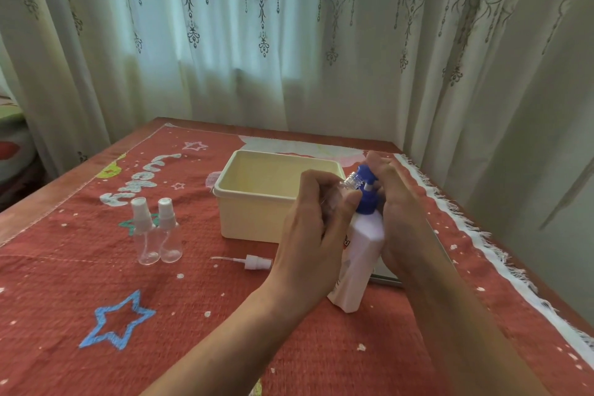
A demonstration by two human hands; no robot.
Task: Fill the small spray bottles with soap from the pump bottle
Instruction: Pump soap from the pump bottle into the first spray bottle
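A white pump bottle with a blue pump head stands on the red cloth at centre right. My right hand wraps around the bottle's far side, fingers up at the pump head. My left hand holds a clear small spray bottle without its cap; its open threaded neck sits tilted at the blue nozzle. Its white spray cap with tube lies on the cloth to the left. Two capped clear spray bottles stand side by side at the left.
A cream plastic tub stands open just behind my hands. The red patterned cloth covers the table, with a white fringe along the right edge. A flat grey object lies under my right forearm. Curtains hang behind.
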